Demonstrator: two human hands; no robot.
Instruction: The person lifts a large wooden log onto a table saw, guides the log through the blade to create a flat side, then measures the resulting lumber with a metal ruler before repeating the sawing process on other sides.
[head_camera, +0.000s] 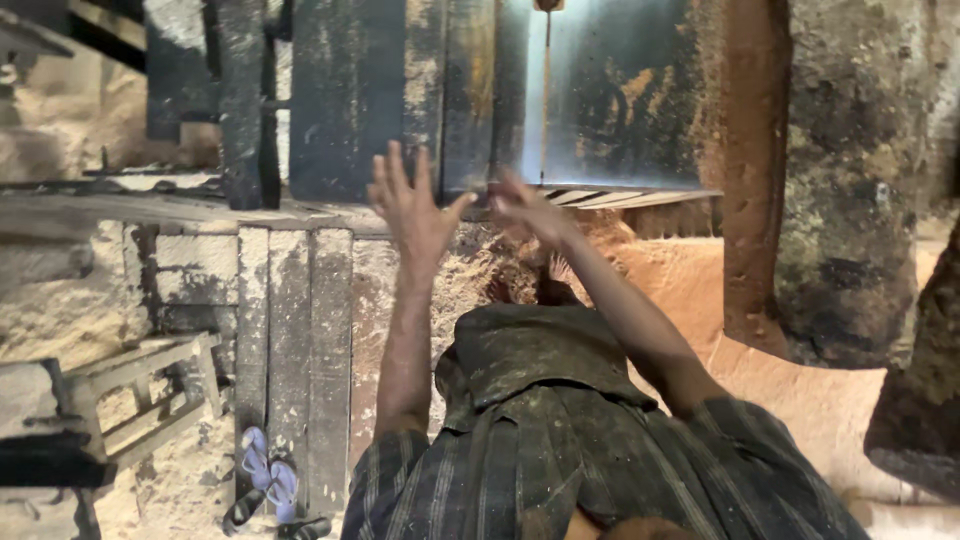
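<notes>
Overhead, right hand (525, 208) touching saw table (620, 196) edge.

We've got open air around our left hand (412, 212) mid-frame, but the dark metal machine body (400, 90) blocks the top, the thin saw blade (546, 100) hangs upper centre, and a big crusty pillar (840, 180) walls off the right.

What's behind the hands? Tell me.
A dark metal table with a thin blade, sawdust below it. The left hand and right hand cover part of its near edge.
</notes>
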